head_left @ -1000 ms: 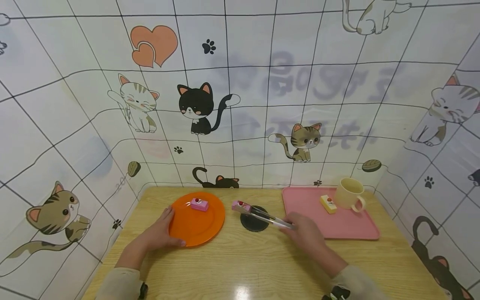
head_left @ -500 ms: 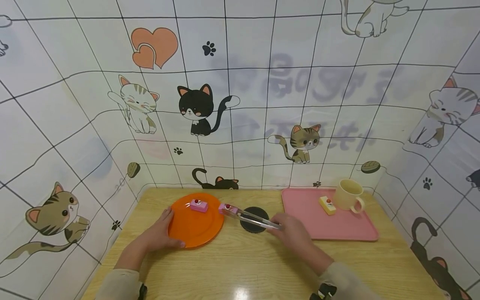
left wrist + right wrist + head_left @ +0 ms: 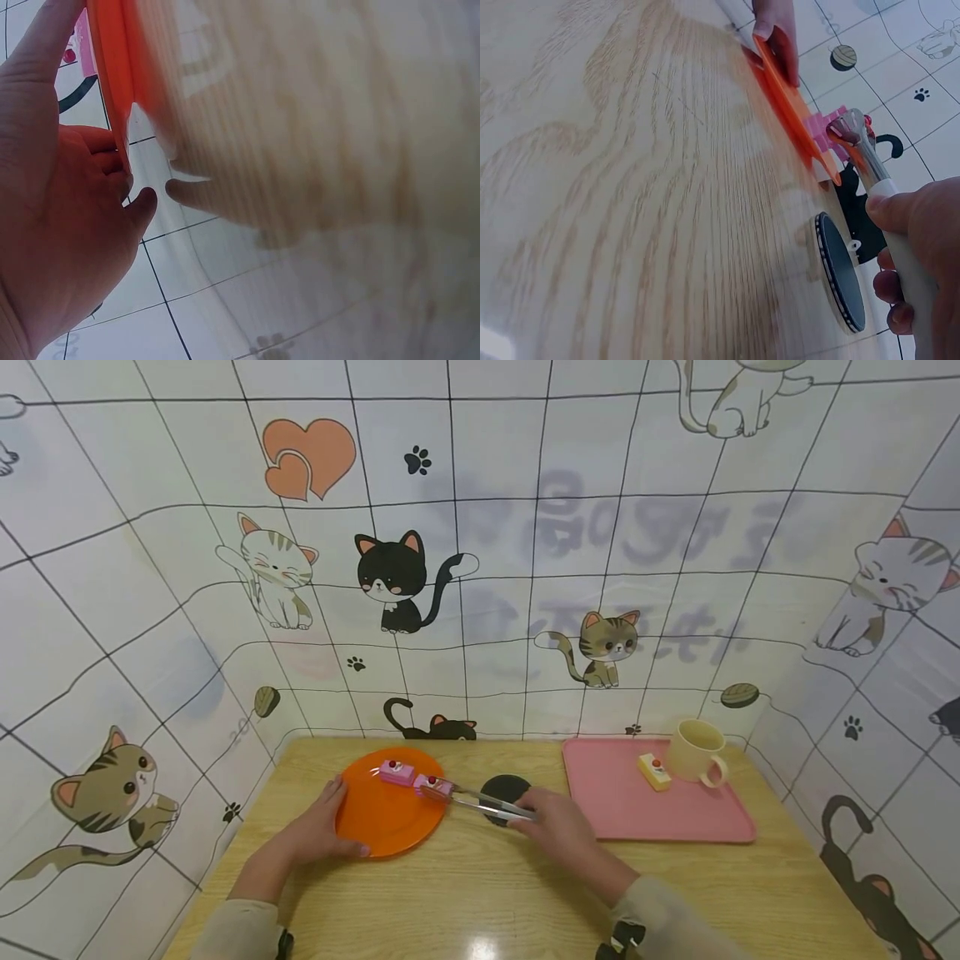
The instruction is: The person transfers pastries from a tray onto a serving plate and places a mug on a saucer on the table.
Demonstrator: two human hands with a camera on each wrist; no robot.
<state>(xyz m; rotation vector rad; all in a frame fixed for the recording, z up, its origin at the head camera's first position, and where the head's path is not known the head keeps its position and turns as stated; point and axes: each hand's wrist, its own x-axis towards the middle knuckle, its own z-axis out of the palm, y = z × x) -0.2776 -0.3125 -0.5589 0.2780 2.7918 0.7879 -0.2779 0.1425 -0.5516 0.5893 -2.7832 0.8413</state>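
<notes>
My right hand [image 3: 558, 828] grips tongs [image 3: 910, 270], tips around a pink toy cake [image 3: 431, 785] at the right edge of the orange plate [image 3: 382, 827]; my left hand [image 3: 311, 828] holds its left rim. Cake looks light, firm, slippery: I'd pinch mid-sides.

The left hand [image 3: 317, 830] grips, thumb spread wide; the right hand [image 3: 557, 828] holds, fingers curled.

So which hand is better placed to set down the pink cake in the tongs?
Probably the right hand: it grips the tongs, which hold that pink cake over the orange plate. The left hand holds the plate's rim.
</notes>
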